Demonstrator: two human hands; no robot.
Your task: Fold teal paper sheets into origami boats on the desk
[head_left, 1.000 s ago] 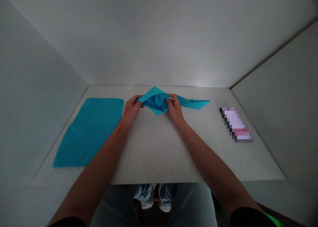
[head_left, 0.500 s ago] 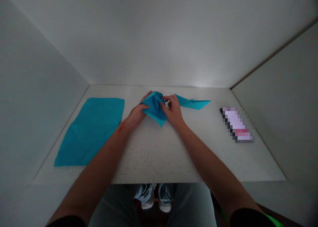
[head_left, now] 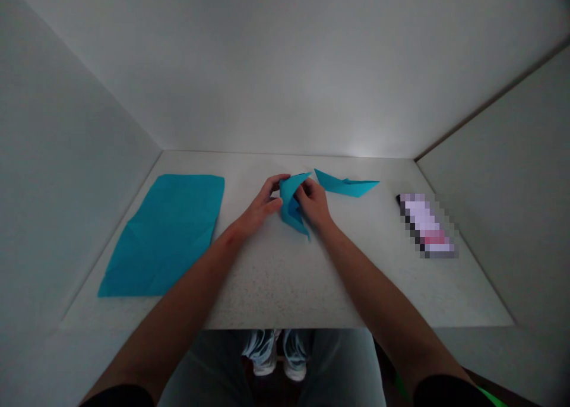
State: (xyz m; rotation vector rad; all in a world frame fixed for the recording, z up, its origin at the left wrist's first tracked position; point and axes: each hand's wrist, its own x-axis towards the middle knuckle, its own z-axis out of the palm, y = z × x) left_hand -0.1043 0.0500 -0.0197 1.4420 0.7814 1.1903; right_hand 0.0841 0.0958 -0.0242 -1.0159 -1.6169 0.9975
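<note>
Both my hands meet at the middle of the white table (head_left: 276, 288), pinching a folded piece of blue paper (head_left: 291, 208). My left hand (head_left: 262, 208) grips its left side with fingers curled. My right hand (head_left: 314, 204) holds its right side, fingers closed over the top. The paper is pressed into a narrow shape that stands on edge, with a point towards me.
A flat blue sheet (head_left: 167, 232) lies at the left of the table. A finished folded blue paper shape (head_left: 345, 184) rests behind my right hand. A blurred dark rectangular object (head_left: 425, 224) lies at the right. White walls close in on three sides.
The blue paper was spread wide between my hands a second ago. My hands have come together and squeezed it into a narrow upright fold.
</note>
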